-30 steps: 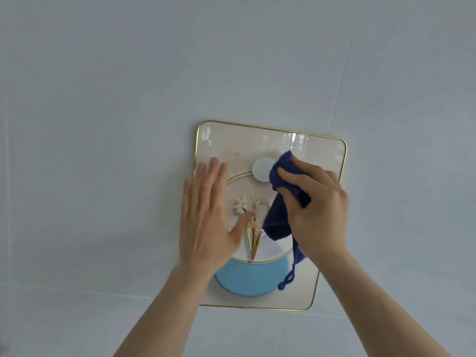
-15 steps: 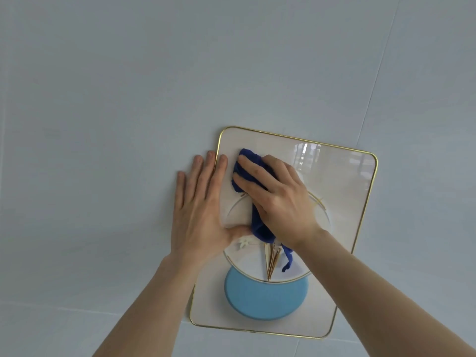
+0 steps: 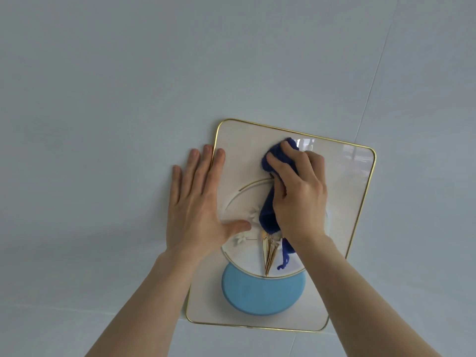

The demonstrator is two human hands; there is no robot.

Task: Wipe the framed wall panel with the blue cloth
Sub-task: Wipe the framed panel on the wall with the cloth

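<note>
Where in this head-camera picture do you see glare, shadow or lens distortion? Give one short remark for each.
Head view: glare streaks on the glossy framed wall panel near its top, beside the blue cloth; soft, even light with only a faint shadow around the left hand; the wide-angle lens leaves the panel skewed and the wall seams slanted; the right hand looks sharp, no motion blur.

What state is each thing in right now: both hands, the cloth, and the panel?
Left hand: open, flat, straddling the panel's left edge.
Right hand: closed on the cloth, pressing it to the glass.
Blue cloth: bunched, tail hanging below the hand.
Framed wall panel: on the wall, tilted in this view, glossy with reflections top right.
</note>
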